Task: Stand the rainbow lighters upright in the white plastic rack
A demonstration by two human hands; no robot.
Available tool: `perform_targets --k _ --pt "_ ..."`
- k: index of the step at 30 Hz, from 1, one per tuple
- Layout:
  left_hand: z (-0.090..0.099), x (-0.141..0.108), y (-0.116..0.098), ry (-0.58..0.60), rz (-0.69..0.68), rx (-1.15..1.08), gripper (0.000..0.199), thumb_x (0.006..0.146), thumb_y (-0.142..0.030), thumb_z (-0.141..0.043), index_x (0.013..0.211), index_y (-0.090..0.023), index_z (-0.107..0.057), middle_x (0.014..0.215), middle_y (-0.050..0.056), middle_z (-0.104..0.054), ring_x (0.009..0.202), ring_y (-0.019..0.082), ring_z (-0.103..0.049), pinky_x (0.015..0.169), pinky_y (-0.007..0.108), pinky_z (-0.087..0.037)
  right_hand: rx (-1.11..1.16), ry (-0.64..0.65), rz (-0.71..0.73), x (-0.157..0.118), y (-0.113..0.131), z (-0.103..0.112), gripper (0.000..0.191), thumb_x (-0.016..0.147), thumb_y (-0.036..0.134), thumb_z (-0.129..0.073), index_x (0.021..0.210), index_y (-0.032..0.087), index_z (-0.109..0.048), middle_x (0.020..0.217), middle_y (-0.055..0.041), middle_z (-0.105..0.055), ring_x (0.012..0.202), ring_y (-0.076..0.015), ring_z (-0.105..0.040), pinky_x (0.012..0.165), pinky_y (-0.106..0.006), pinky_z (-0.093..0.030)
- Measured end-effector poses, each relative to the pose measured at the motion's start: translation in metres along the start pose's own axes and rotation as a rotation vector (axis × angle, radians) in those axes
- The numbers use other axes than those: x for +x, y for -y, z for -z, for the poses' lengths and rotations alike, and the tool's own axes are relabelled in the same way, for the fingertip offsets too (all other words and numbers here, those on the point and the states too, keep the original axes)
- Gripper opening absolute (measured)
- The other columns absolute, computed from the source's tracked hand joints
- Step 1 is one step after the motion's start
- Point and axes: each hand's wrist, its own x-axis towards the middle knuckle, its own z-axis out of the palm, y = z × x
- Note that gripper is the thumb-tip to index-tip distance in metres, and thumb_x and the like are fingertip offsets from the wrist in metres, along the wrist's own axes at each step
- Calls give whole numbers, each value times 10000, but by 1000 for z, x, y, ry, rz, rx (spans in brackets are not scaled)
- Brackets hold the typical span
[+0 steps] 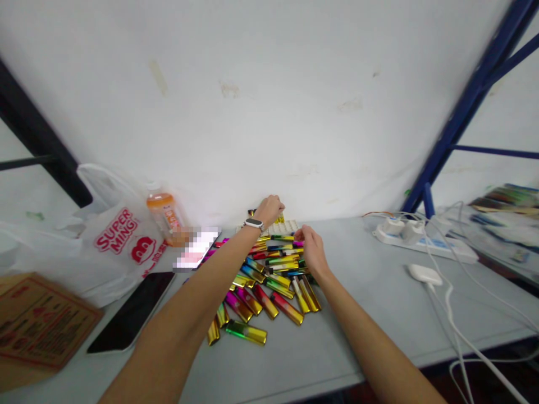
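Note:
A spread of shiny lighters (280,279) in gold, red, pink, green and blue lies on the grey table. Behind them, by the wall, is a pale slotted tray (288,227) with a few gold lighters (280,217) upright at its left part. My left hand (270,209), a white-cased band on its wrist, reaches over that tray; its fingers are closed and bent down, their tips hidden. At the right side of the spread is my right hand (314,249), its fingers curled beside a pink-ended lighter (298,244). Whatever it pinches is hidden.
To the left are a carton (46,325), a white plastic bag (122,241), an orange drink bottle (164,213), a dark phone (132,311) and a lit screen (197,248). On the right lie a power strip (425,244), a white adapter (425,275) and loose cables. Blue rack posts (446,129) rise there.

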Motion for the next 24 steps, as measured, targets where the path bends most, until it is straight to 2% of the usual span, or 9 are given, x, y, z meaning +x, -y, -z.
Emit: perform_targets --k 4,8,15,19,24 --pt "-1 -1 -1 53 -10 122 272 880 -115 -486 842 -132 -754 898 131 -707 894 218 -618 850 334 -461 -149 45 46 6 -1 -3 401 910 495 -372 702 208 -560 687 -17 -598 693 -183 -542 687 -299 -393" --pt "1 0 -2 88 -49 187 258 863 -77 -495 871 -125 -748 898 153 -722 946 247 -611 876 360 -444 -324 88 120 17 -3 -5 265 873 377 -431 700 207 -537 686 -4 -591 696 -173 -536 693 -288 -383" --pt "5 2 5 156 -141 308 305 892 -94 -439 1057 -121 -694 938 163 -704 985 266 -595 868 374 -431 -589 223 110 34 -16 -5 129 822 241 -482 769 192 -589 736 -29 -643 690 -175 -561 692 -291 -385" --pt "9 -11 7 187 -166 309 336 845 -66 -470 1124 -132 -645 1007 168 -675 1050 278 -572 918 393 -409 -773 314 160 33 -14 -7 149 797 182 -520 889 179 -637 897 -85 -682 845 -219 -582 756 -322 -391" --pt "12 -29 7 225 -175 342 516 794 -31 -487 1292 -154 -534 1098 157 -672 1128 272 -544 975 408 -373 -945 398 207 31 -3 -12 236 795 176 -538 995 174 -663 1063 -132 -652 1035 -282 -549 842 -373 -396"
